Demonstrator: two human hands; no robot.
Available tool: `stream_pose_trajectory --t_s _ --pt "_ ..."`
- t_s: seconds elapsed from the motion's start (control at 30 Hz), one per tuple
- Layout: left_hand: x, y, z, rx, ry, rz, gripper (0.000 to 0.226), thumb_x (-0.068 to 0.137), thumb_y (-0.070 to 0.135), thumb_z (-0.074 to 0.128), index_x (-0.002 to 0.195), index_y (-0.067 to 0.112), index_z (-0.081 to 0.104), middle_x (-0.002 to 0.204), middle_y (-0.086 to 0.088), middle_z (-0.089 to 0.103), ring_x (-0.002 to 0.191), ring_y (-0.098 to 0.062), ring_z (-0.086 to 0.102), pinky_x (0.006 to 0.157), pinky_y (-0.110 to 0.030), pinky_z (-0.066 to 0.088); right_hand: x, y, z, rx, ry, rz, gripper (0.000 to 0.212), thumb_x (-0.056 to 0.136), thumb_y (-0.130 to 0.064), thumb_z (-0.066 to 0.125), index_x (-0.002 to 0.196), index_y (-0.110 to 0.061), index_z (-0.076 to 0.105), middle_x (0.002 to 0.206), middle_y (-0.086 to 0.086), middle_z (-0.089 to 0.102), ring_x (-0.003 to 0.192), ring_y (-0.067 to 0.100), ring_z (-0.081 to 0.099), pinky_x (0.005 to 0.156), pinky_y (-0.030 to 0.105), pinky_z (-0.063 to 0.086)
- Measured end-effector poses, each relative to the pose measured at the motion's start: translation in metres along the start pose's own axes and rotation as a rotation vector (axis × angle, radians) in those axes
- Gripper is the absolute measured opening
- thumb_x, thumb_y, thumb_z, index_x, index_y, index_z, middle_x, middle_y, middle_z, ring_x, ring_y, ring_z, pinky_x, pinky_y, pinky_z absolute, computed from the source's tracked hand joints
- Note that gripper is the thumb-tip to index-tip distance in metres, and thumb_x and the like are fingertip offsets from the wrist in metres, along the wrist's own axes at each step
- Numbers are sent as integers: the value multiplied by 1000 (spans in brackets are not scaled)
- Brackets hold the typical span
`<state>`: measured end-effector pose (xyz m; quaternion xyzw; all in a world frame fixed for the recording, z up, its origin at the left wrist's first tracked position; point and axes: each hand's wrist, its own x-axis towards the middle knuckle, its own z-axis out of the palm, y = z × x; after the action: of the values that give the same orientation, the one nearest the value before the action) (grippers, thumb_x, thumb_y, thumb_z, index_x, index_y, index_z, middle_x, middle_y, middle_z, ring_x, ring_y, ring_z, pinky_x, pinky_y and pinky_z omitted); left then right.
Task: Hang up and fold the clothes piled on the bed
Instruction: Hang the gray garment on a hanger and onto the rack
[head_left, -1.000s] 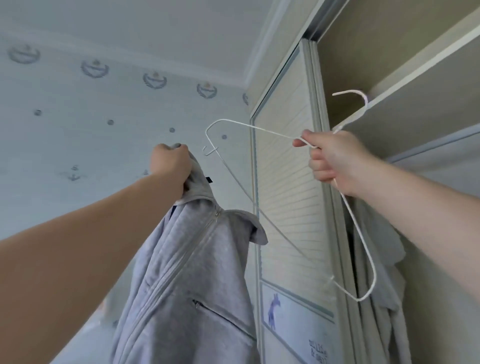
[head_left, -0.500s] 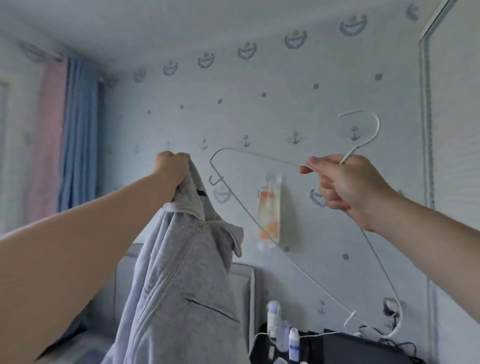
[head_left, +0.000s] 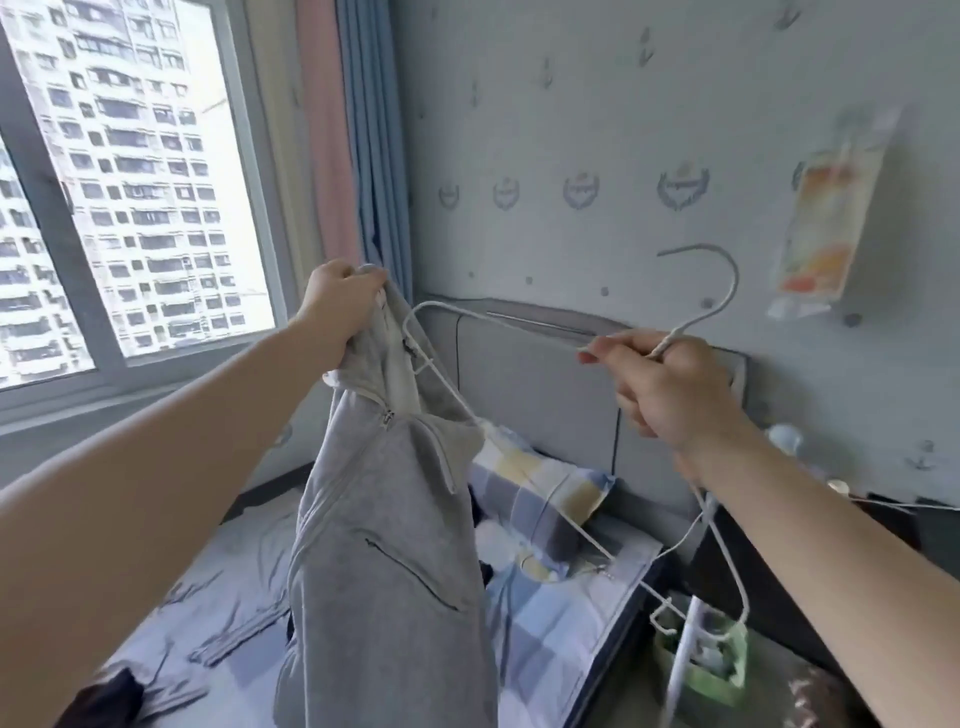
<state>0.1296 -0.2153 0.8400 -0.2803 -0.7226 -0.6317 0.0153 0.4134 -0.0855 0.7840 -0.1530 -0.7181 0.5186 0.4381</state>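
A grey zip-up jacket (head_left: 384, 545) hangs in the air over the bed (head_left: 223, 603). My left hand (head_left: 337, 304) grips it at the top of the collar. My right hand (head_left: 660, 389) grips a white wire hanger (head_left: 722, 291) at the neck below its hook. The hanger's left end (head_left: 415, 332) pokes into the open collar of the jacket, and its other end hangs low at the right. More grey clothing (head_left: 234, 618) and a dark piece (head_left: 104, 696) lie on the bed.
A checked pillow (head_left: 540, 493) leans against the grey headboard (head_left: 540, 374). A window (head_left: 119, 171) and blue and pink curtains (head_left: 353, 130) fill the left. A dark bedside table (head_left: 883, 525) with bottles and cables stands at the right, a green bag (head_left: 701, 670) below it.
I have turned left from the wardrobe toward the bed and window. Both hands came lower with the jacket and hanger, and the hanger's left end has entered the jacket's collar.
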Motion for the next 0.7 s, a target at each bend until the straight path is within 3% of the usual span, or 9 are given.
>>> stream_pose_trajectory --t_s 0.2,0.3,0.4,0.5,0.57,0.63,0.7 --pt "-15 -153 -56 34 -44 -101 32 80 35 62 86 4 61 74 -3 55 66 -12 53 59 -30 47 -24 100 104 151 -76 186 24 99 -19 61 82 -15 78 46 -7 26 37 10 19 40 14 19" --pt "-35 -223 -79 82 -42 -159 28 82 34 63 69 19 43 54 15 39 50 -5 36 47 -23 34 -42 140 142 161 -142 254 20 98 -19 62 88 -12 78 46 -8 27 36 9 20 40 14 21" --pt "-49 -288 -104 122 -42 -272 28 86 32 66 74 12 50 63 7 47 57 -10 43 55 -29 39 -59 175 178 156 -193 329 17 93 -24 64 92 -14 78 48 -6 27 38 8 20 40 13 20" --pt "-66 -334 -121 135 -20 -371 24 85 27 67 81 8 53 71 -3 50 62 -12 47 56 -30 40 -82 204 205 111 -254 430 19 98 -21 61 92 -18 79 48 -5 28 39 9 20 39 14 19" --pt "-81 -357 -126 155 8 -417 21 84 26 66 79 13 50 66 2 48 57 -8 46 50 -26 39 -102 216 217 93 -305 501 20 96 -26 61 94 -18 79 49 -2 26 41 11 19 39 16 18" --pt "-93 -375 -126 179 21 -429 25 85 29 65 75 14 48 65 4 48 57 -8 46 53 -28 40 -121 225 225 84 -356 556 25 89 -36 62 96 -18 78 52 2 25 43 13 17 40 20 15" --pt "-103 -383 -124 211 -4 -398 30 87 30 64 73 9 48 65 6 45 57 -8 43 56 -28 38 -134 232 230 63 -360 579 23 91 -34 62 95 -18 78 53 4 26 44 14 18 41 24 13"
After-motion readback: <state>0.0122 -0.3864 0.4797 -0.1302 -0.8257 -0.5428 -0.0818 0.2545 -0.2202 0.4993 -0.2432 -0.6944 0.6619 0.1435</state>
